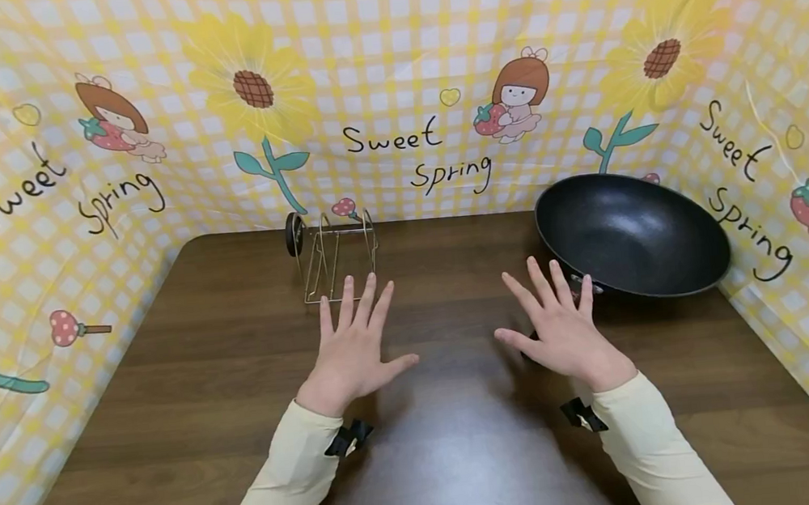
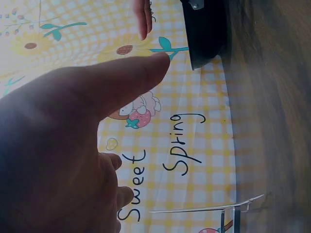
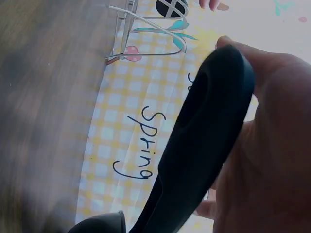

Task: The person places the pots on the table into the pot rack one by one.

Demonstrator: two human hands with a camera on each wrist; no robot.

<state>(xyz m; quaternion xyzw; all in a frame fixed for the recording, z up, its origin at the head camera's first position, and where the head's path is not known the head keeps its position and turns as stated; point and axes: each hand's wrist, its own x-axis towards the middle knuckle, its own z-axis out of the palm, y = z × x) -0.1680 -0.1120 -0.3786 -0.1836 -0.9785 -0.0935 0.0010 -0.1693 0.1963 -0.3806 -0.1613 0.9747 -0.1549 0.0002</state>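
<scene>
My left hand [image 1: 349,359] hovers palm down over the table with its fingers spread, and nothing is in it. Just beyond its fingertips stands a wire rack [image 1: 333,263] with a black disc [image 1: 295,234] at its left end. Spread in the same way, my right hand [image 1: 566,334] is in front of a black wok [image 1: 633,234] at the back right. The wok's black handle [image 3: 209,121] runs beneath that hand, mostly hidden in the head view. In the right wrist view no fingers curl round the handle; whether the palm touches it I cannot tell.
The brown wooden table [image 1: 459,442] is enclosed at the back and both sides by a yellow checked cloth [image 1: 386,59] with printed flowers and lettering. The wok's right rim comes close to the cloth on that side. Bare tabletop lies between the rack and the wok.
</scene>
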